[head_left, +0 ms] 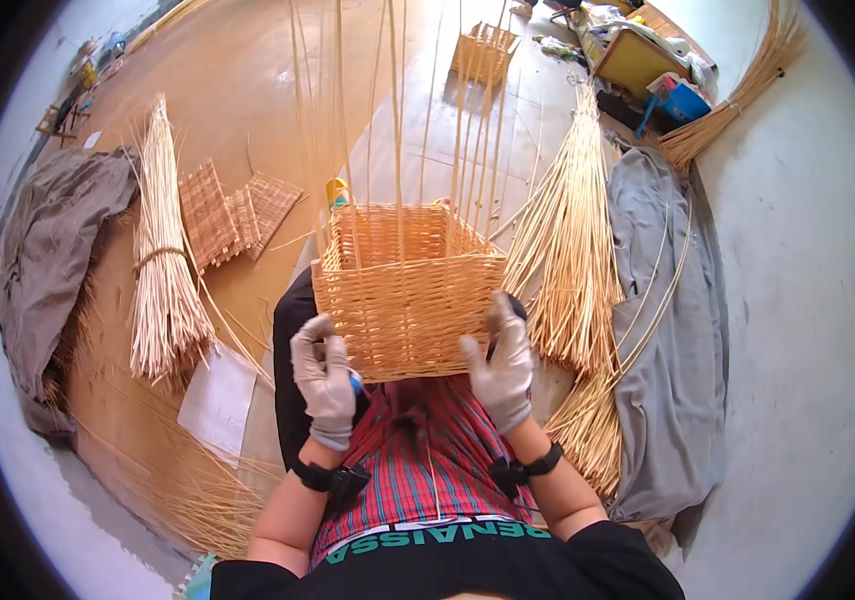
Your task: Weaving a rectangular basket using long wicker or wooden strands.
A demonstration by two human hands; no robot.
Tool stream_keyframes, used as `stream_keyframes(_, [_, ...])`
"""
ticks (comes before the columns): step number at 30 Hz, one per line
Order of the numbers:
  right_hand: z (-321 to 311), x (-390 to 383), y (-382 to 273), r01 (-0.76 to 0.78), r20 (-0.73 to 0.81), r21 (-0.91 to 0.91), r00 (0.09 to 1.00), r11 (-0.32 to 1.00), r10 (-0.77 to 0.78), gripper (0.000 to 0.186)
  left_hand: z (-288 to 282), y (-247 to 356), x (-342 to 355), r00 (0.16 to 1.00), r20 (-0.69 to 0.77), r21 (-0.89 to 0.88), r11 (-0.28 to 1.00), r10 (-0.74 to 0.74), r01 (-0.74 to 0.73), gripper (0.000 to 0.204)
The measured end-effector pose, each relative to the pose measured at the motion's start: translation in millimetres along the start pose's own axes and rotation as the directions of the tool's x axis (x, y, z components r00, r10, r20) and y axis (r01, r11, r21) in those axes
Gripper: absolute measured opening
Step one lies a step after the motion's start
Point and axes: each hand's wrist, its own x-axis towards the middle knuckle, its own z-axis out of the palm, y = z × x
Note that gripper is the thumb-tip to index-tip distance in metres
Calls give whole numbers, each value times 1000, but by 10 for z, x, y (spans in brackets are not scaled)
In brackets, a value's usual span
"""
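Note:
A woven wicker basket (pixel 412 315) rests on my lap, with long upright stakes (pixel 399 130) rising from its walls. White work gloves cover both hands. My left hand (pixel 324 385) is beside the lower left edge of the basket, its fingers bent and the thumb apart from them. Close to its wrist side shows a small blue thing, too hidden to name. Beside the lower right edge, my right hand (pixel 500 370) has thumb and fingers spread, its fingertips slightly blurred. Whether either hand touches the wicker is hard to tell. A red checked cloth (pixel 417 460) covers my lap.
On the left lie a tied bundle of pale rods (pixel 157 270), woven panels (pixel 237 215), a white sheet (pixel 219 400) and a dark cloth (pixel 57 240). Loose rods (pixel 577 250) and a grey cloth (pixel 667 350) flank me on the right. Another basket (pixel 484 55) stands farther off.

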Motion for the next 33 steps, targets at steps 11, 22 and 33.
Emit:
stream_keyframes(11, [156,-287,120,-529,482,451,822,719,303,34,51,33,-84,894,164,316,836,418,-449,44])
stream_keyframes(22, [-426,-1002,3625,-246,260,-749,746,616,614,34,-227,-423,165,976,211,304,946,46,-110,63])
stream_keyframes(33, [-345,-1797,3143,-743,446,-343,410,575,796,36,-1891,-1789,1059,751,-491,13,859,-441,512,41])
